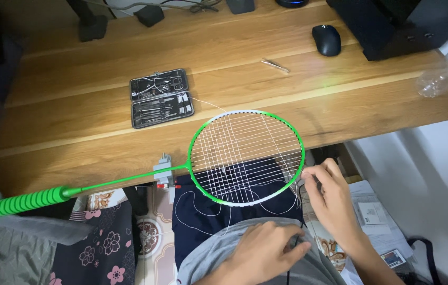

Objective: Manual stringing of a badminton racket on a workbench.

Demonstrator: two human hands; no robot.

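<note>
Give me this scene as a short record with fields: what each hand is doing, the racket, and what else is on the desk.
Left hand: low over the lap, fingers pinching thin white string.
Right hand: fingers at the frame's right edge, on the string.
Racket: green-framed badminton racket, partly strung, head overhanging the desk edge, green ribbed grip at left.
Surface: wooden desk.
Other items: open black grooming tool case, metal tweezers, black computer mouse, clear plastic bottle.

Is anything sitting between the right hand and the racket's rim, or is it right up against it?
Nothing visible does. The right hand sits at the right side of the green racket frame, fingertips at the strings; only loose white string hangs nearby, below.
</note>
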